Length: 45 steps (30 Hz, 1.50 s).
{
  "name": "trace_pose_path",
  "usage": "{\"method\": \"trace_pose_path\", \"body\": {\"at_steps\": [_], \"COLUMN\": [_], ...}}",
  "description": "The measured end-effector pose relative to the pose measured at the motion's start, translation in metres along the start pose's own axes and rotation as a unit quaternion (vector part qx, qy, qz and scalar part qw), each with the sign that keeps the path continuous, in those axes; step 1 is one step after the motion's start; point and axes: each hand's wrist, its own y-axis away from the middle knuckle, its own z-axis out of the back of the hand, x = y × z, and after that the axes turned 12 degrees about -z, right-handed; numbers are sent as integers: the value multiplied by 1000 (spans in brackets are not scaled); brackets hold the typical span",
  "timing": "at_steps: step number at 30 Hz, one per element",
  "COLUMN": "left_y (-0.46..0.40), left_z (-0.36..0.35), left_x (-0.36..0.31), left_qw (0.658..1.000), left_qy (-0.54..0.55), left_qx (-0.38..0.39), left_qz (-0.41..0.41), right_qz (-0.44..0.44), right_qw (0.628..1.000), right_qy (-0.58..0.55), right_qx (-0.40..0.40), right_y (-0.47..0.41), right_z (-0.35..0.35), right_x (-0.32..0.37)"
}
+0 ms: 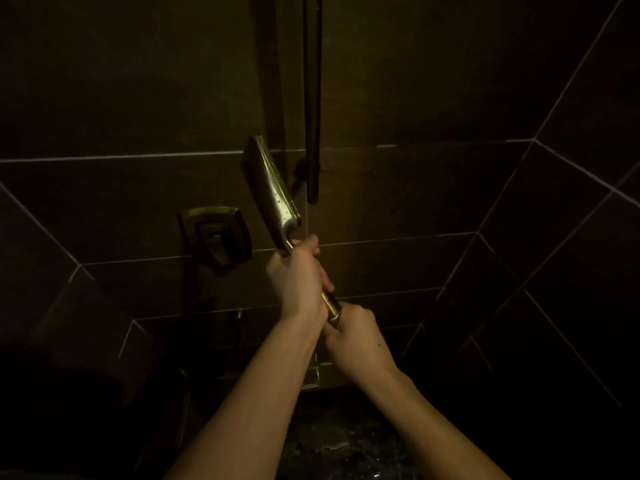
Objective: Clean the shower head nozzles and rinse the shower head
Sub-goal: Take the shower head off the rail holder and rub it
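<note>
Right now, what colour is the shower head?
Shiny gold shower head, seen best in the head view.

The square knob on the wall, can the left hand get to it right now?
Probably not right away. The left hand is wrapped round the handle of the shower head, so it is busy. The wall knob sits to its left with nothing between them, so letting go should free the way.

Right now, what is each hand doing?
Left hand: grips the shower head handle.
Right hand: grips the handle's lower end.
</note>
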Motion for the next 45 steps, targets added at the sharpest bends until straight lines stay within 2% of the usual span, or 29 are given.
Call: {"method": "trace_pose_path", "body": {"at_steps": [2, 4, 6, 9, 11, 13, 15, 17, 19, 21, 23, 25, 28, 31, 33, 35, 36, 38, 41, 43, 45], "left_y": [-2, -10, -18, -22, -21, -21, -19, -16, -10, -6, -6, -9, -13, -14, -13, -14, -15, -14, -5, -2, -4], "left_z": [4, 9, 16, 26, 33, 37, 33, 25, 20, 18, 21, 26, 39, 54, 58, 57, 55, 51, 42, 40, 44], "left_x": [2, 0, -2, -5, -5, -5, -9, -11, -7, -3, -4, -7, -10, -6, -4, -7, -9, -14, -13, -7, -5], "left_qw": [999, 992, 978, 895, 868, 868, 897, 946, 978, 990, 993, 983, 940, 892, 869, 854, 862, 902, 962, 978, 974], "left_qy": [-36, -63, 28, 267, 295, 277, 225, 158, 103, 74, 53, 62, 191, 284, 301, 307, 292, 230, 107, 62, 64], "left_qx": [29, 109, 206, 322, 360, 377, 342, 238, 140, 85, 91, 164, 266, 321, 359, 379, 371, 330, 230, 175, 177], "left_qz": [-13, -22, 28, 157, 171, 169, 167, 153, 117, 82, 61, 54, 100, 146, 161, 181, 184, 160, 100, 93, 122], "right_qz": [-12, -16, -17, -29, -30, -31, -23, -6, 1, 10, 18, 30, 4, -48, -74, -81, -75, -25, 36, 39, 20], "right_qw": [998, 987, 965, 929, 920, 930, 966, 993, 999, 1000, 999, 994, 968, 927, 911, 908, 915, 952, 983, 988, 989], "right_qy": [-53, -119, -190, -248, -245, -233, -181, -93, -30, 3, -12, -56, -143, -184, -201, -223, -224, -182, -122, -113, -102], "right_qx": [43, 104, 181, 275, 305, 282, 185, 77, 26, 11, 34, 87, 208, 324, 353, 345, 326, 245, 128, 102, 108], "right_y": [2, 5, 9, 12, 15, 16, 16, 12, 8, 5, 5, 7, 12, 19, 23, 25, 25, 22, 19, 18, 15], "right_z": [0, 2, 5, 7, 5, 2, -2, -6, -8, -7, -3, 2, 10, 11, 5, -2, -5, -9, -16, -22, -21], "right_x": [0, 1, 2, 5, 7, 9, 9, 6, 4, 4, 6, 9, 8, 8, 8, 7, 7, 5, 1, -3, -5]}}
